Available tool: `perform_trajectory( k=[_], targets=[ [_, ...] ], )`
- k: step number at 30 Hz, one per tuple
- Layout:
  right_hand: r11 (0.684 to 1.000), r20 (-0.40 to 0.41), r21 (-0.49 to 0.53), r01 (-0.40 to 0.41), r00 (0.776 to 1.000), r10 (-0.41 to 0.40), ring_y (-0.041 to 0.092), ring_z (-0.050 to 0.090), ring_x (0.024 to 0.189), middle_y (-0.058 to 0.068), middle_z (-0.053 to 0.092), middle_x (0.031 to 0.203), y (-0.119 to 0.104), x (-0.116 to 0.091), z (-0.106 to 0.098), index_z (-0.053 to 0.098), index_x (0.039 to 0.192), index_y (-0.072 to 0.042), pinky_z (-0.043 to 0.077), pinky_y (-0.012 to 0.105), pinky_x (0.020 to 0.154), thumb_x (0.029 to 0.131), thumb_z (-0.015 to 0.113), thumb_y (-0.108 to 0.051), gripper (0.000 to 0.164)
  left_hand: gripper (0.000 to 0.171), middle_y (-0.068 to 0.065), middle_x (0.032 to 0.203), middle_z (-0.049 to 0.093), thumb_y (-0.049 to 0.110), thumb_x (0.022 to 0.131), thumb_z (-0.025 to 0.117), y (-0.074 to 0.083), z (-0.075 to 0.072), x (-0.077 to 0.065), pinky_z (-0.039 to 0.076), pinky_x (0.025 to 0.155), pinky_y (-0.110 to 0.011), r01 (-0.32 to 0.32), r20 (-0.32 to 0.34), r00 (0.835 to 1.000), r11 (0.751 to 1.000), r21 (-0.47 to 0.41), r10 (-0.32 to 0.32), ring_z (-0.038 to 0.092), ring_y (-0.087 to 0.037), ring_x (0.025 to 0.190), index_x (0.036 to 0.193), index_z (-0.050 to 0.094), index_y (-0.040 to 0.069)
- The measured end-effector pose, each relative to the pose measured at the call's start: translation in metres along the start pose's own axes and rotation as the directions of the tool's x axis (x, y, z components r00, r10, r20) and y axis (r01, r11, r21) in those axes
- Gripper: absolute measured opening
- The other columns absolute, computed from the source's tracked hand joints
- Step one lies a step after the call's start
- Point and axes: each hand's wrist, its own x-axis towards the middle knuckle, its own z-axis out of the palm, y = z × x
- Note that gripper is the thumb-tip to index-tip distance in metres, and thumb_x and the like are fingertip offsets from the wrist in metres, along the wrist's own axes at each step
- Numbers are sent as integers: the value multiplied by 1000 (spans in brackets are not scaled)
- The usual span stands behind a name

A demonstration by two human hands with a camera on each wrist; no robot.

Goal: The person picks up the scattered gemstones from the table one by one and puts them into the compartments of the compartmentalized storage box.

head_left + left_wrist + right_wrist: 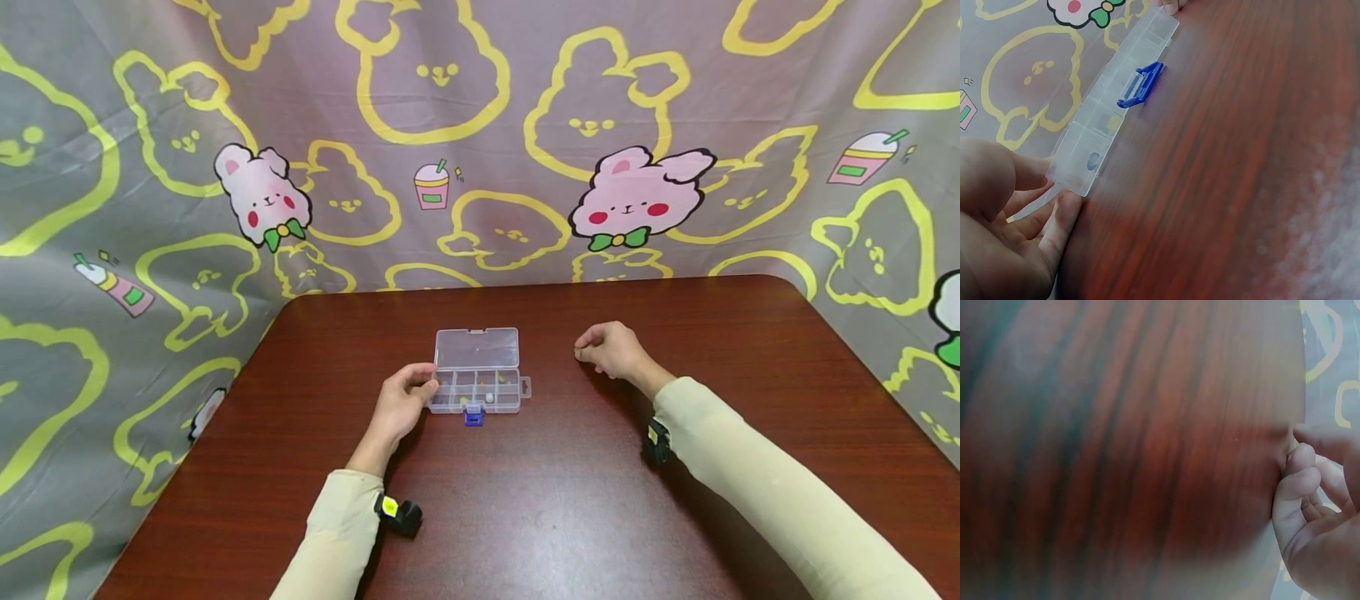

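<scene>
A clear plastic compartment box (475, 387) lies on the table with its lid (477, 348) raised at the back. Several small bead-like pieces sit in its compartments, among them a white one (490, 397). My left hand (400, 404) grips the box's left end between thumb and fingers; the left wrist view shows the blue latch (1142, 85) on its front. Right of the box, my right hand (617, 351) is low over the table, thumb and forefinger pinching a tiny thin piece (1290, 439). Fingers mostly hide that piece, so its kind is unclear.
The dark red-brown wooden table (570, 500) runs back to a grey curtain (517, 167) with yellow cartoon outlines. A hanging tab (526, 387) juts from the box's right side. Black wrist cameras (401, 517) sit on both sleeves.
</scene>
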Motion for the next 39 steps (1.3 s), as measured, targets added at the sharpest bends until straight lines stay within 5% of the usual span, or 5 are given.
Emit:
perform_trajectory(
  k=[4,19,27,39],
  targets=[
    [1000,-3,13,-15,1000,15,16,55,53,6,64,68,0,-2,-1,72,99,-1,43,29,44,91,72,-11,12,30,-30,113,65,-5,94,63,-2,1,2,49,70,-25,8,3,1000,1000,-3,-8,64,-37,95,123,62,-10],
    [996,3,85,-39,999,39,16,53,49,8,62,66,-6,-19,1,70,100,-3,40,27,41,91,72,-10,11,27,-23,109,68,-3,93,65,0,1,-1,49,69,-21,-7,-14,1000,1000,18,7,62,-18,83,119,67,-5],
    [989,24,143,-35,999,32,15,51,49,6,61,68,-9,-29,11,70,100,-2,37,25,40,91,71,-8,10,27,-25,110,67,-4,93,65,5,1,-4,49,69,-21,-6,-8,1000,1000,20,6,63,-21,85,120,66,-6],
    [984,10,171,46,999,-49,14,50,48,6,63,66,-21,-40,25,71,96,-2,38,26,40,89,72,-6,8,26,-21,109,68,-2,93,65,1,1,-1,49,70,-21,7,-23,1000,1000,28,-6,60,-16,84,119,68,-3]
  ],
)
